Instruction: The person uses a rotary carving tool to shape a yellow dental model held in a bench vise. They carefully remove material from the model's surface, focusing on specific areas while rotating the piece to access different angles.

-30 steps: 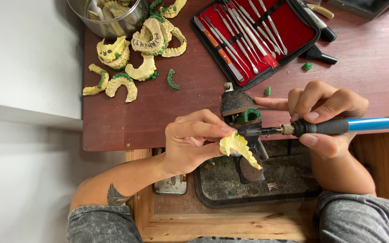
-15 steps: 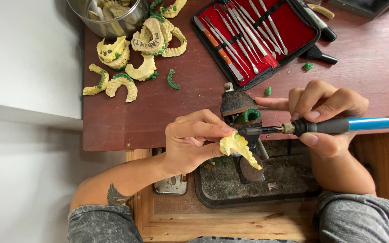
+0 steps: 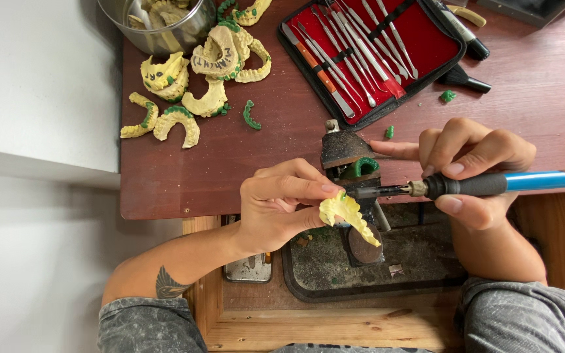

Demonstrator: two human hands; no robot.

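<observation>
Left hand (image 3: 281, 208): forearm enters from lower left, bare, tattoo near elbow; wrist straight, palm turned inward; thumb and fingers curled in pinch, fingertips (image 3: 325, 188) meeting at right side of hand. Right hand (image 3: 475, 171): forearm rises from lower right, wrist bent; 4 fingers curled in pen-like grip, thumb pressed from below, index finger stretched out flat toward left. Both hands close together, not touching. Grey-clad knees below both forearms.

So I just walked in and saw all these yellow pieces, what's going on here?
A person's left hand holds a yellow dental cast over a small vise. The right hand holds a blue-handled heated tool with its tip at the cast. More casts and an open red instrument case lie on the brown table.
</observation>
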